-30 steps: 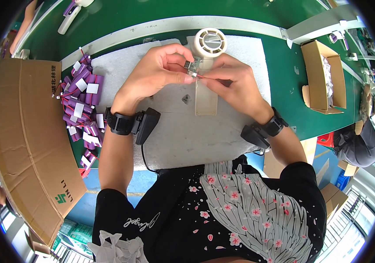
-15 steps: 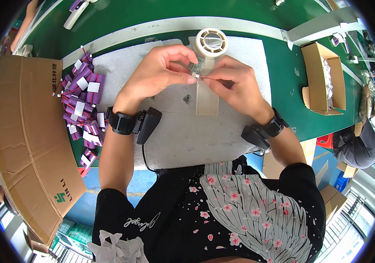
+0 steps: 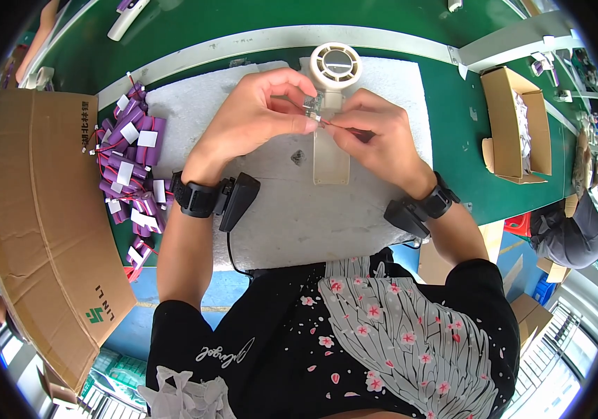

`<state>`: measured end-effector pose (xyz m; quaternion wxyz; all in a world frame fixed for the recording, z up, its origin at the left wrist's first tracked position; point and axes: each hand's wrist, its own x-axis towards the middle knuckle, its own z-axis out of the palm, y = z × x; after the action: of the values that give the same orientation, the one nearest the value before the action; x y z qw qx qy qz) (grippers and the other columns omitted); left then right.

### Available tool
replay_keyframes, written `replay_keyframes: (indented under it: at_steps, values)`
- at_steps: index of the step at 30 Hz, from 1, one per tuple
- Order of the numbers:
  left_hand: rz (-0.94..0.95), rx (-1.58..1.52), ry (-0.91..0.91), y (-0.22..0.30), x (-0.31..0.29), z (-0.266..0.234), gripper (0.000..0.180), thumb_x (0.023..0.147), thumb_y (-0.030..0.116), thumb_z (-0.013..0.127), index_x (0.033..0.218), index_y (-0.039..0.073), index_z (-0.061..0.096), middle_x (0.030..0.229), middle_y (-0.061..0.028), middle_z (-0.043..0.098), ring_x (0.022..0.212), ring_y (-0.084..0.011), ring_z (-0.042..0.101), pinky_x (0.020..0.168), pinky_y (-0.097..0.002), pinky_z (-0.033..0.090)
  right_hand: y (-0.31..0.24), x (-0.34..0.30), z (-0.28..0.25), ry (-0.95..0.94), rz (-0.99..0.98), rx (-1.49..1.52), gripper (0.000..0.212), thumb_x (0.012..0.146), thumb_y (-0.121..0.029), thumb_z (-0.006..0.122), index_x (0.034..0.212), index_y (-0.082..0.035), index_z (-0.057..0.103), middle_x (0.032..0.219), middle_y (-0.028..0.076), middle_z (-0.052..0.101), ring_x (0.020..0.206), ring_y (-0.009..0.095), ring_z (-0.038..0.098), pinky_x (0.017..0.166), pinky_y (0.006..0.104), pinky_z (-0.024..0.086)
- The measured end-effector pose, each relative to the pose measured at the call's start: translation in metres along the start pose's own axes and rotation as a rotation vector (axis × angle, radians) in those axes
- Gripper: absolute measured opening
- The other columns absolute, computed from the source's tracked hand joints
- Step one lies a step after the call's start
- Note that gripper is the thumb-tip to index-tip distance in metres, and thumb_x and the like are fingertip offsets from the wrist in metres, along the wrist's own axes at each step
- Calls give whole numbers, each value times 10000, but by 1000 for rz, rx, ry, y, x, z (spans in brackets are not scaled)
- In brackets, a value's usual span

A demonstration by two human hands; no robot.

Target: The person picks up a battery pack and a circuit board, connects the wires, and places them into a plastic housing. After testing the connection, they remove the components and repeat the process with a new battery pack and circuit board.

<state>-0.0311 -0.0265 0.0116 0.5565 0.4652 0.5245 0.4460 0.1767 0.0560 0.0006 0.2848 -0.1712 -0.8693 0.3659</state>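
Between its thumb and fingers, my left hand [image 3: 260, 115] pinches a small green circuit board [image 3: 312, 103]. My right hand [image 3: 376, 133] has its fingertips closed on thin red wires [image 3: 328, 123], whose white plug [image 3: 316, 117] meets the board's edge; whether it is fully seated I cannot tell. Both hands are held over a cream handheld fan housing [image 3: 331, 157], which lies with its round vented head [image 3: 336, 66] pointing away from me. Where the wires run past my right fingers is hidden. A black wrist strap with a device sits on each forearm.
A grey-white foam mat [image 3: 278, 216] covers the green bench [image 3: 453, 91]. Purple battery packs [image 3: 131, 150] with red leads are heaped at the left, beside a large upright cardboard box [image 3: 40, 209]. An open carton [image 3: 519, 133] stands at the right. A white rail [image 3: 278, 42] crosses behind the mat.
The circuit board has tilted a little in my left fingers, and its face shows less now. My right hand keeps its hold on the wires, nearly still.
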Motion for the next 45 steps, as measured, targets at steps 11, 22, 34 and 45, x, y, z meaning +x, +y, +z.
replay_keyframes:
  at_steps: [11,22,34,45]
  values:
    - [36,-23,-20,-2,1,-1,303,762,-17,743,1051,18,658,894,-25,664,813,-93,638,732,-235,512,-1,-1,0,1,-2,6,125,750,-1,742,872,-24,738,795,44,605,628,123,572,530,241,457]
    - [51,41,-10,5,-1,5,318,795,-48,687,1109,-10,657,900,-46,672,794,-83,616,748,-240,517,-2,0,0,-15,25,28,111,769,-27,750,880,-25,738,793,55,619,657,146,597,565,253,480]
    - [286,242,51,-4,1,13,382,754,-49,638,1119,55,674,896,-39,684,756,-99,618,753,-275,528,-4,-1,2,82,120,30,193,791,-45,747,956,-14,652,811,65,635,552,97,588,495,237,455]
    - [200,159,54,-5,2,9,334,786,-46,651,1114,13,672,904,-49,684,776,-97,623,746,-257,531,-12,4,5,108,124,-34,314,792,-48,747,1061,-17,587,817,55,639,504,57,577,447,216,430]
